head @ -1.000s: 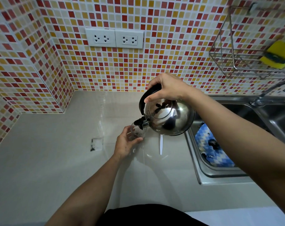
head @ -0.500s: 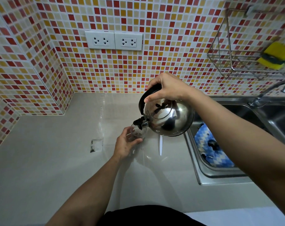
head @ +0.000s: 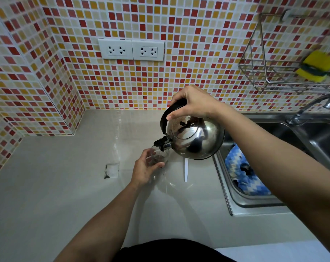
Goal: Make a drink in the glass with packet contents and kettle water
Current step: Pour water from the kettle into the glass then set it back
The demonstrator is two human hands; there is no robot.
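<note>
A clear glass (head: 159,155) with dark contents at its bottom stands on the pale counter (head: 66,195). My left hand (head: 145,168) is wrapped around its near side. My right hand (head: 193,103) grips the black handle of a shiny steel kettle (head: 195,141), which is tilted left with its black-tipped spout right over the glass's mouth. I cannot make out a stream of water. A torn, flat packet (head: 111,170) lies on the counter to the left of the glass. A white stirrer (head: 186,170) lies to the right of the glass, under the kettle.
A steel sink (head: 241,201) with a blue patterned cloth (head: 245,173) in it sits at the right, a tap (head: 311,108) behind it. A wire rack (head: 273,72) on the tiled wall holds a yellow sponge (head: 317,66). Two wall sockets (head: 131,49) are at the back.
Both hands, the kettle and the glass hold nearly the same positions; only the view has shifted slightly.
</note>
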